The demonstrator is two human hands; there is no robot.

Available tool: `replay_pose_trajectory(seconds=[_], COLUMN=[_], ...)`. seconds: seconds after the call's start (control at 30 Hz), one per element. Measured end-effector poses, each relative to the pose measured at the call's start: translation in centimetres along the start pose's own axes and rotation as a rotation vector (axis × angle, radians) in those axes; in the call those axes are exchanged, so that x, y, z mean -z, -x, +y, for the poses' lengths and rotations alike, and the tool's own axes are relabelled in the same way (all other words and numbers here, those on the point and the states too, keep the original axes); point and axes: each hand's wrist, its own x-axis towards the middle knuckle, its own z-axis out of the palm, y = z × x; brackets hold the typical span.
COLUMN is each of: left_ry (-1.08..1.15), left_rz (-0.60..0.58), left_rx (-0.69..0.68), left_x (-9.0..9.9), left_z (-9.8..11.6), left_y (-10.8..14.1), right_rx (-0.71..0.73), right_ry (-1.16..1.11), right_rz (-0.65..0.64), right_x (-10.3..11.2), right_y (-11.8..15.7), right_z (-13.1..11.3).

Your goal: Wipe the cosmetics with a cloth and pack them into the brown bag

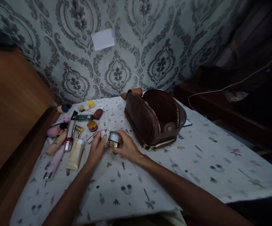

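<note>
My right hand (127, 146) is wrapped round a small jar (114, 139) with a grey top and a gold band, held over the patterned cloth. Close beside it, my left hand (98, 147) pinches a crumpled white tissue (105, 135) against the jar's left side. A flat pinkish packet (91, 138) lies just behind my left hand. To the left are a cream tube (76, 156), a silver and red tube (70, 136) and a gold-lidded jar (92, 126). An open brown leather bag (147, 121) stands to the right of my hands.
Pink and beige bottles (54, 161) lie along the cloth's left edge. Behind them are a dark green tube (84, 117), a dark red item (98, 114) and small yellow-lidded pots (91, 104). A wooden panel (15, 110) rises at the left; a patterned wall (117, 72) stands behind.
</note>
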Motion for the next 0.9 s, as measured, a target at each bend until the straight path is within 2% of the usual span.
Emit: replay_pose_trajectory(seconds=[0.1, 0.27, 0.37, 0.5, 0.63, 0.77, 0.9], left_ry=[-0.081, -0.033, 0.114, 0.441, 0.566, 0.497, 0.170], left_rz=[-0.090, -0.097, -0.105, -0.145, -0.188, -0.188, -0.135], left_rx=[-0.041, 0.042, 0.078, 0.172, 0.259, 0.214, 0.042], left_x=[-0.6, -1.2, -0.8, -0.5, -0.6, -0.4, 0.0], left_z=[0.6, 0.0, 0.3, 1.4, 1.6, 1.0, 0.5], left_y=[0.6, 0.4, -0.1, -0.3, -0.1, -0.2, -0.4], right_rx=[0.015, -0.026, -0.019, -0.039, 0.007, 0.001, 0.042], right_ry=[0.081, 0.119, 0.102, 0.020, -0.033, -0.079, 0.031], right_rz=[-0.005, -0.050, -0.018, 0.056, 0.060, 0.052, 0.107], right_x=[0.1, 0.2, 0.2, 0.0, -0.2, -0.3, 0.0], right_y=[0.2, 0.2, 0.1, -0.1, -0.1, 0.0, 0.0], right_z=[0.0, 0.3, 0.6, 0.7, 0.5, 0.5, 0.5])
